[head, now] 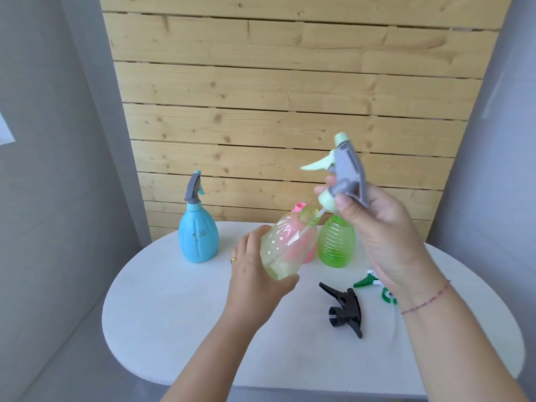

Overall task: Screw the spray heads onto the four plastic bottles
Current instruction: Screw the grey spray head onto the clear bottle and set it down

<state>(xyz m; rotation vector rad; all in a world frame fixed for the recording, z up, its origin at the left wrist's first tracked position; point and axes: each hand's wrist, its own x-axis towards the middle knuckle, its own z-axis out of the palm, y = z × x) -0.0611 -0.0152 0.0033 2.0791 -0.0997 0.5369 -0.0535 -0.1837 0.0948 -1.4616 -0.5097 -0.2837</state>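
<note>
My left hand [255,274] grips a clear pale-green bottle [282,245], tilted with its open neck up and to the right. My right hand [385,227] holds a grey and mint spray head [345,172] just above that neck; its thin tube runs down into the bottle. A blue bottle [198,237] with a grey head screwed on stands at the left. Behind the held bottle stand a pink bottle [300,206] and a ribbed green bottle [336,242], both without heads. A black spray head [345,309] and a green-white spray head [374,281] lie on the table.
The white oval table [179,314] stands against a wooden slat wall [275,97]. Grey walls close in on both sides.
</note>
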